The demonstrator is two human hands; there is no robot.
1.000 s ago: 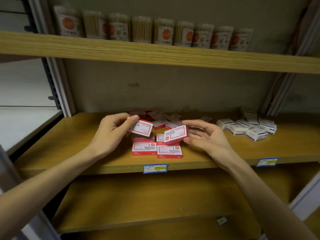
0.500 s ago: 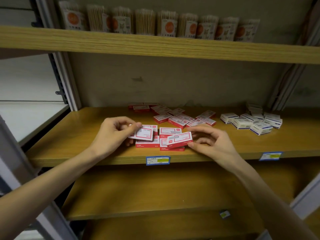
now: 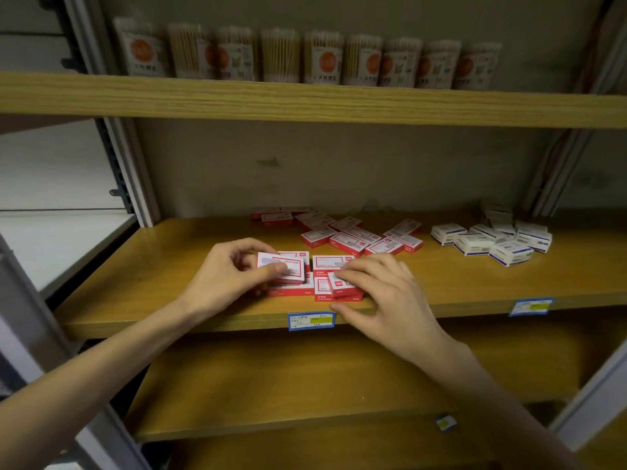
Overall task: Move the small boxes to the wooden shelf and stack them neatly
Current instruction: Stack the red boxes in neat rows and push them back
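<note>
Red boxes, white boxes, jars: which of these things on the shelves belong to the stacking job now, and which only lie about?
Part of the job:
- red box held by the left hand
- red box under the right hand
- front stacks
- loose red boxes
- wooden shelf

Just lying about:
- white boxes
- cotton swab packs
- price tag

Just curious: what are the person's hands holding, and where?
Left hand pinches a red box at its left edge; right hand fingers rest on another red box.

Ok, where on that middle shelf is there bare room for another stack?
Bare wood lies left of the left hand, out to the upright post, and between the loose red boxes and white boxes. It is crowded around the front stacks.
</note>
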